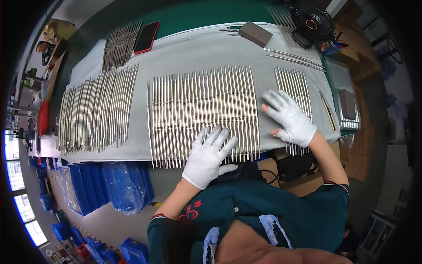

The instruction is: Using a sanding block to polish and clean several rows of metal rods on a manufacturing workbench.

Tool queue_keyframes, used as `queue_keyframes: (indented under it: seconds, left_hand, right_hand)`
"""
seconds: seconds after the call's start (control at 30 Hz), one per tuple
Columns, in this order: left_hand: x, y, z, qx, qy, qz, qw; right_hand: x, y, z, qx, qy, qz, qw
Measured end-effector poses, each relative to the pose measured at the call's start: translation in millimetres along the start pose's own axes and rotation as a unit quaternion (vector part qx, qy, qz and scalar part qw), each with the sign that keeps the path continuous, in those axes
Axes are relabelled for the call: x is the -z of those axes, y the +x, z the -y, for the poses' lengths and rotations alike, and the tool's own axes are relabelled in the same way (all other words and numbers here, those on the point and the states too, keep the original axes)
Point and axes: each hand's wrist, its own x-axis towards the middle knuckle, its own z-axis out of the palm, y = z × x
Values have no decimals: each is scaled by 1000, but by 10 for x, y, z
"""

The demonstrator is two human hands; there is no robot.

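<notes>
A wide row of thin shiny metal rods (202, 97) lies side by side on the grey cloth in front of me. My left hand (210, 156), in a white glove, rests over the near ends of these rods with its fingers spread. A narrower group of similar rods (293, 81) lies to the right. Over that group is my right hand (288, 116), also gloved, its thumb and forefinger tips bare. Its fingers are apart, pointing toward the gap between the two groups. I see nothing held in either hand.
More rods (96, 110) lie at the left, with a darker bundle (121, 44) behind. Farther back are a red-edged phone (147, 37), a grey-brown block (255, 34) and a black fan (311, 24). Tweezers (327, 112) lie at the right. Blue bins (88, 185) stand below the table's left edge.
</notes>
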Motion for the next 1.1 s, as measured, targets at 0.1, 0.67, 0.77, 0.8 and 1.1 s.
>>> queue_keyframes:
  seconds: [0.1,0.67,0.77,0.8,1.1]
  left_hand:
    - [19,16,13,-2,9,5,1000]
    - [368,-759,818,217,132,-110,961]
    - [268,-891,962,241,116,-113,957]
    - [210,-900,962,247,99,-106,958]
    - [143,-792,900,262,100,-79,957]
  right_hand:
    - [-110,537,164,81,34,50,995]
    - [-210,631,66,155,48,44,986]
    - [-196,529,54,148,40,51,987]
    - [-190,523,80,150,42,50,987]
    - [-452,1016,411,223,77,47,971]
